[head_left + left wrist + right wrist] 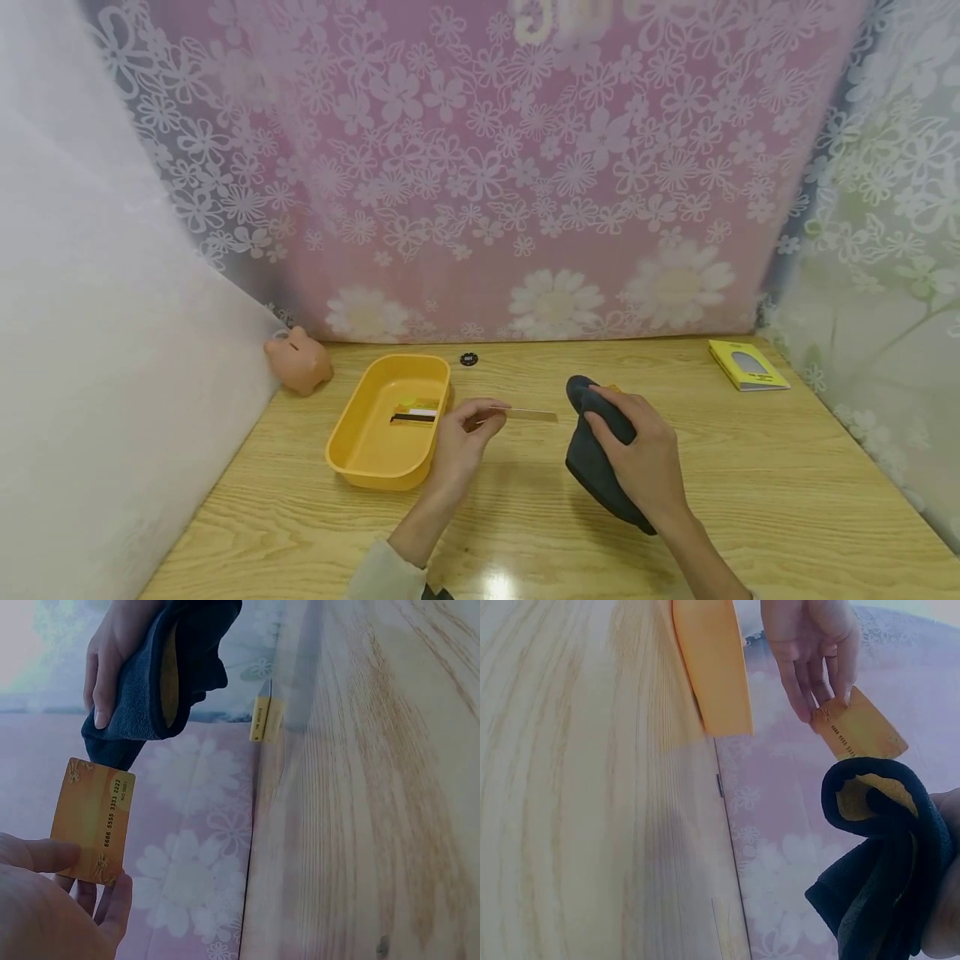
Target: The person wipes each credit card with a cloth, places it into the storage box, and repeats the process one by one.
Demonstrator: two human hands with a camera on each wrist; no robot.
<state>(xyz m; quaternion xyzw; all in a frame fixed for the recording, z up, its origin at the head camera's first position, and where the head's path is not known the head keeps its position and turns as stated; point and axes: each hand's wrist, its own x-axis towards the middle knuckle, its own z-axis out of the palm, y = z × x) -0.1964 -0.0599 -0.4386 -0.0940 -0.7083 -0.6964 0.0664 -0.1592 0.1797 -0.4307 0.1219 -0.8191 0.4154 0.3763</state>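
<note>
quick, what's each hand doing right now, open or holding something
Left hand: holding the gold card, pinched between thumb and fingers.
Right hand: holding the dark cloth.

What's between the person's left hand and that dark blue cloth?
The orange bank card the left hand pinches, then bare tabletop before the blue cloth, in the head view.

"What sort of place is this?"
"A curtained tabletop nook; whether in a home or a studio, I cannot tell."
"What shows it?"
"A pink flower-printed curtain (450,208) at the far side, a white sheet (112,333) left, a floral sheet (885,275) right, around a wood-grain table (787,492)."
</note>
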